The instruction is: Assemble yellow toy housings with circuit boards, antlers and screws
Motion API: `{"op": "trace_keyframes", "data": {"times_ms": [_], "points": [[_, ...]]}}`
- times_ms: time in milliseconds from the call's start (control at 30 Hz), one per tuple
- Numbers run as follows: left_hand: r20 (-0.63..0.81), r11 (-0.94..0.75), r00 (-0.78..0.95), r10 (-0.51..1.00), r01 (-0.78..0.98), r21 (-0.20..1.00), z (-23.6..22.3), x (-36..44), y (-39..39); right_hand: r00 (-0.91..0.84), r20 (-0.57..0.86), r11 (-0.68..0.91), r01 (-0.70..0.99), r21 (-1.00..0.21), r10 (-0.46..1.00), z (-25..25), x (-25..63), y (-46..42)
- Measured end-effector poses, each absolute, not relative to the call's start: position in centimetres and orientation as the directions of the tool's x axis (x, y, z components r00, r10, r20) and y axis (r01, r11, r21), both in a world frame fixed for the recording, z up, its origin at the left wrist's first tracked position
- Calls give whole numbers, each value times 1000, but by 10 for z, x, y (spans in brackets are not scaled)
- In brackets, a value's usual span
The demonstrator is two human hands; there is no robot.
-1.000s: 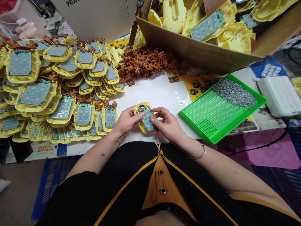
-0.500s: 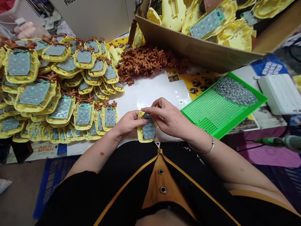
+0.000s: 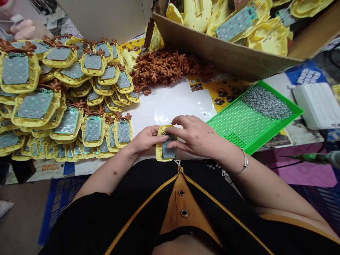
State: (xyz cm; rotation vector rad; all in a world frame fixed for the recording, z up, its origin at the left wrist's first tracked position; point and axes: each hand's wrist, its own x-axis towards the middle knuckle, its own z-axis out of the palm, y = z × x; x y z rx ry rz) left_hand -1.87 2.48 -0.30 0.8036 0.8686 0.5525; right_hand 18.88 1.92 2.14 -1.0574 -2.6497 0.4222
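Note:
Close in front of my body, a yellow plastic shell half (image 3: 159, 152) stands tilted, its open inner side showing. A grey-faced circuit board (image 3: 169, 150) lies inside it. My left hand (image 3: 146, 140) is closed on the shell's left edge, thumb across the front. Over the board's upper right part, my right hand (image 3: 190, 136) has thumb and fingers apart, fingertips at the board. Those fingers hide the board's top end and any wires there.
Yellow shells with boards and brown antler pieces (image 3: 92, 129) are stacked at left. Loose brown antlers (image 3: 164, 67) lie behind. A cardboard box (image 3: 212, 53) of yellow shells stands at back right, a green tray (image 3: 255, 141) of screws (image 3: 267, 102) and a screwdriver (image 3: 313, 157) at right.
My right hand has shifted; its fingers have left the shell's top edge and spread lower over the board. The left hand keeps its hold on the shell. The view has shifted slightly.

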Motion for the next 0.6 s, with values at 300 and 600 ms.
{"op": "trace_keyframes", "data": {"times_ms": [300, 600], "points": [[-486, 631, 488, 725, -188, 753, -4, -18, 25, -687, -84, 568, 658, -494, 722, 17, 185, 11], [-478, 628, 496, 725, -190, 755, -6, -18, 23, -653, -22, 521, 624, -582, 757, 11, 181, 8]]}}
